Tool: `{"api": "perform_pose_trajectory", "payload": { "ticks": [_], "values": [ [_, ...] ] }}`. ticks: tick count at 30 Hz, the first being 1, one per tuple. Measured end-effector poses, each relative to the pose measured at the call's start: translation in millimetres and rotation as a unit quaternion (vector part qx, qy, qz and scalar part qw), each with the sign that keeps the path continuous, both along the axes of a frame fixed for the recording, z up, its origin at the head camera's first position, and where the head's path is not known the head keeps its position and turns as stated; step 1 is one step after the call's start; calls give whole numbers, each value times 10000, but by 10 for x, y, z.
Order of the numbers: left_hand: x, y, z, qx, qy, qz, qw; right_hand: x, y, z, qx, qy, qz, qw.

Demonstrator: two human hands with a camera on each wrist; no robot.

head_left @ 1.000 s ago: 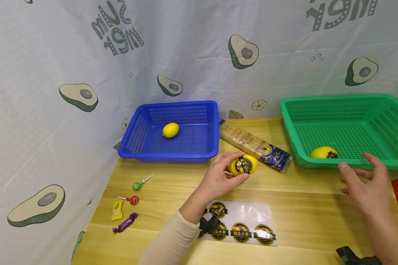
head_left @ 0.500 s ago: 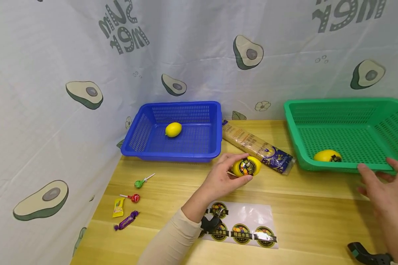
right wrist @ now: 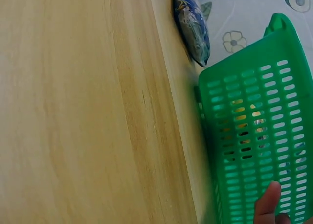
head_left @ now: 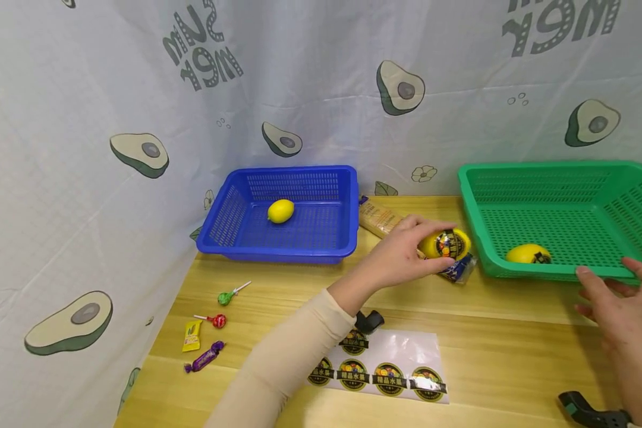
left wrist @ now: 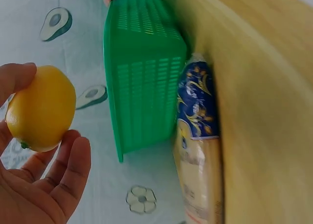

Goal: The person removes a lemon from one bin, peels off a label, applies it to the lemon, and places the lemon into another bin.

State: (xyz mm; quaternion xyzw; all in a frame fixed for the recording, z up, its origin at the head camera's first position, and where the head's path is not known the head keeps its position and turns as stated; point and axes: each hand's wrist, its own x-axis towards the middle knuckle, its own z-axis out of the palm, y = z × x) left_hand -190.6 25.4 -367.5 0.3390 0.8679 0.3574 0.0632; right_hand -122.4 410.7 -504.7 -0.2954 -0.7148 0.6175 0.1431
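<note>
My left hand (head_left: 401, 252) holds a lemon (head_left: 449, 244) between thumb and fingers, above the packet of noodles and left of the green basket (head_left: 473, 226). A round black label shows on the lemon's upper side. In the left wrist view, the bare yellow side of the lemon (left wrist: 44, 109) shows. My right hand (head_left: 626, 309) grips the green basket's near rim, one finger over the edge; in the right wrist view, a fingertip (right wrist: 269, 197) lies against the outer wall. Another labelled lemon (head_left: 524, 254) lies inside the green basket, near its front left corner.
A blue basket (head_left: 278, 258) with one plain lemon (head_left: 281, 211) stands at the back left. The noodle packet (head_left: 380, 217) lies between the baskets. A sheet of round labels (head_left: 406, 348) is in front. Lollipops (head_left: 226, 298) and wrapped sweets (head_left: 191, 336) lie at left.
My left hand has carried the lemon right and farther back, toward the green basket. My right hand has moved onto that basket's near rim and stayed there.
</note>
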Motion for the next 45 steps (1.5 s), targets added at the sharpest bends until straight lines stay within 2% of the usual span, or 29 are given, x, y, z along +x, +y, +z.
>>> {"api": "perform_pose_trajectory", "payload": {
  "ticks": [4,8,14,18,22,30,36,41,45],
  "values": [
    [-174,386,148,-628,82,-293,9976,-3,-31,51,60,-124,-369,9992],
    [-308,740,171,-936,97,-448,9946,-4,-62,78,215,-185,-497,9984],
    [-418,1123,95,-1123,-67,-126,9936,3,-192,183,515,-431,-451,9967],
    [-446,1273,35,-1278,-93,115,9917,9,-216,209,276,-185,-407,9986],
    [-468,1334,-17,-1561,-43,220,9875,15,-194,140,-121,159,-307,9993],
    [-509,1412,-76,-2158,331,236,9756,-19,-156,56,393,-101,-424,9983],
    [-507,1398,-75,-2373,456,269,9700,14,-252,163,382,-61,-385,9985],
    [-460,1314,-61,-2293,366,250,9724,36,-356,291,451,-214,-449,9977],
    [-317,1157,-66,-2068,408,56,9775,22,-331,243,277,-33,-533,9982]
  ]
}}
